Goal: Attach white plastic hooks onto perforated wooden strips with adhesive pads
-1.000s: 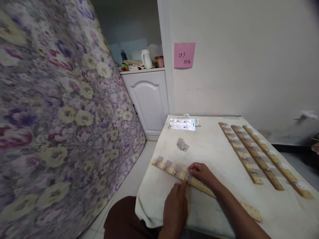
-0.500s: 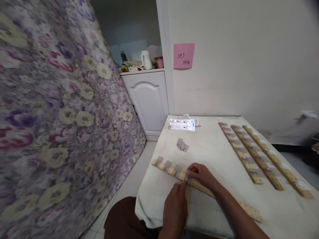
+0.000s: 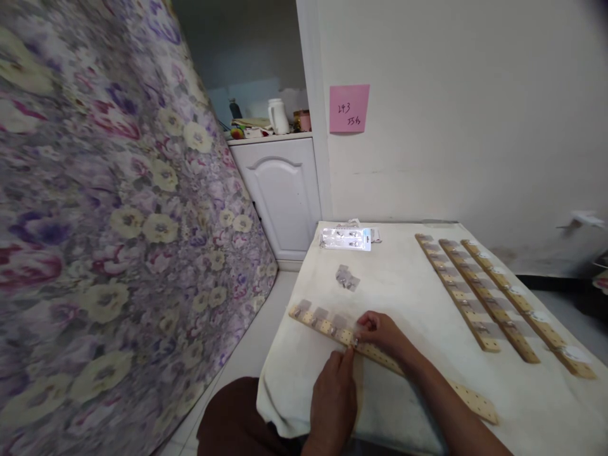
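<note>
A pale wooden strip (image 3: 470,400) with rows of small holes lies slantwise across the near side of the table. Small metal clips (image 3: 334,331), each with a see-through grey plastic square (image 3: 320,313) behind it, sit along its left part. My left hand (image 3: 335,396) is closed, its fingertips pressed together at the strip's near edge, on a small shiny metal clip (image 3: 355,342). From the far side my right hand (image 3: 380,332) pinches beside that same clip; its fingers hide what exactly lies between them. My right forearm covers part of the strip.
Beyond the strip lies a small heap of grey plastic squares with clips (image 3: 347,278). A clear blister pack (image 3: 346,239) rests at the table's back edge. Three filled wooden strips (image 3: 458,294) lie on the right. A floral curtain (image 3: 118,221) hangs on the left.
Both hands stay at the same clip on the strip with barely any movement. The view has shifted very slightly.
</note>
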Motion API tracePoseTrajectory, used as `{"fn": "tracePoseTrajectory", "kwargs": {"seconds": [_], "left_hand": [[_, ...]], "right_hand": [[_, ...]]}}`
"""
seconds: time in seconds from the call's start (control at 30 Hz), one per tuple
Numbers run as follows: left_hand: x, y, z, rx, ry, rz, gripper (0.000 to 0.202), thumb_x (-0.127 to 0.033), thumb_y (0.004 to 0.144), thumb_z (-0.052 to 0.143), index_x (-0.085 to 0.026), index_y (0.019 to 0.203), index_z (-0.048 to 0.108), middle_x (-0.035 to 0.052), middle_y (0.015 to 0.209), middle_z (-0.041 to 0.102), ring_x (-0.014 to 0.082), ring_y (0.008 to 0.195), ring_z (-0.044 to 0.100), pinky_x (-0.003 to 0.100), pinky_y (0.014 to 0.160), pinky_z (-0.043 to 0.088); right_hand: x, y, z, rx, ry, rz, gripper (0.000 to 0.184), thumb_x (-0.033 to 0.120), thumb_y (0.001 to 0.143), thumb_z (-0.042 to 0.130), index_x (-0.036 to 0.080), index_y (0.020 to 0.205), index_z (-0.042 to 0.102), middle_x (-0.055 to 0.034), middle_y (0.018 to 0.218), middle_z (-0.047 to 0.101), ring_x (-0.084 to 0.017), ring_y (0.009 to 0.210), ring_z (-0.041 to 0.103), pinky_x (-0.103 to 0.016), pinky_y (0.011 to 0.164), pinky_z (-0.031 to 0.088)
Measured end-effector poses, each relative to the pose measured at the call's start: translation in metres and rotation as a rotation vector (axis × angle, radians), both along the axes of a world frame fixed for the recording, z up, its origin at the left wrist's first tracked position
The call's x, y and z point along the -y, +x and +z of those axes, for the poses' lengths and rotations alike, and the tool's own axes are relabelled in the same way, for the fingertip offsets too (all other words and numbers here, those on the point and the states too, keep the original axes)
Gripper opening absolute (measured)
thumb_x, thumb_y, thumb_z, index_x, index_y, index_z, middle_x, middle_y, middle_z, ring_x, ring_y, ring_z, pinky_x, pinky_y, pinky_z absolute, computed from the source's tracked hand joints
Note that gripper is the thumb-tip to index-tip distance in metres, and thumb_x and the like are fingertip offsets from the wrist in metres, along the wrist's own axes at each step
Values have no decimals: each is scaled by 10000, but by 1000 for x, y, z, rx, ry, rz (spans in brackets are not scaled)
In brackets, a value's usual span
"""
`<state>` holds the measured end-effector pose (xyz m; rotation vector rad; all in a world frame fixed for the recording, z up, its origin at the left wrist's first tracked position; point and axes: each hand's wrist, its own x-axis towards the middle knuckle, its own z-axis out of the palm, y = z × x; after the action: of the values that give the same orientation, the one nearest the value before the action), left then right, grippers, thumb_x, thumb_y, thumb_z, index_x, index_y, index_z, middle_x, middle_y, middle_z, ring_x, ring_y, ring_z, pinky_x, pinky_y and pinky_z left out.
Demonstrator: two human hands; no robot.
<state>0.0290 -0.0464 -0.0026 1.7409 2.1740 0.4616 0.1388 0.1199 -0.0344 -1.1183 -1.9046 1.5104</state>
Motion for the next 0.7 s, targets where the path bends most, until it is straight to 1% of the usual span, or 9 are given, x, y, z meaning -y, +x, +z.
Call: {"fn": "tracePoseTrajectory", "kwargs": {"seconds": [0.13,0.27,0.47,0.6,0.7], "left_hand": [[-1,0,0,-10,-13,2,579,-74,821,351,-246,1373,381,58,1117,528,165,1015,508,242,884,387],[-1,0,1,-27,-22,7,576,-76,826,351,-244,1376,377,63,1117,527,172,1032,506,247,887,383],[1,0,0,-13,16,0,600,-64,810,357,-256,1378,370,56,1099,528,164,1009,518,237,876,394],[1,-1,-1,-8,41,1,612,-62,810,358,-259,1389,353,54,1083,534,164,986,527,243,863,403],[2,-2,-2,-4,47,5,598,-73,820,354,-262,1387,356,56,1084,540,167,978,538,246,852,412]], "right_hand": [[-2,-2,-2,-9,-8,2,265,230,569,731,169,810,638,34,624,589,-118,587,508,-234,557,369],[-2,-2,-4,9,23,-3,252,207,555,735,172,784,637,33,629,586,-118,598,500,-226,558,364],[0,0,-7,-70,-5,-18,262,251,572,743,168,787,620,39,631,559,-117,595,500,-229,565,379],[1,2,-7,-92,-14,-23,273,278,585,742,162,804,629,26,656,570,-129,627,524,-237,583,395],[1,6,-5,-111,-25,-28,245,294,641,692,161,838,630,18,678,576,-121,605,524,-235,564,398]]}}
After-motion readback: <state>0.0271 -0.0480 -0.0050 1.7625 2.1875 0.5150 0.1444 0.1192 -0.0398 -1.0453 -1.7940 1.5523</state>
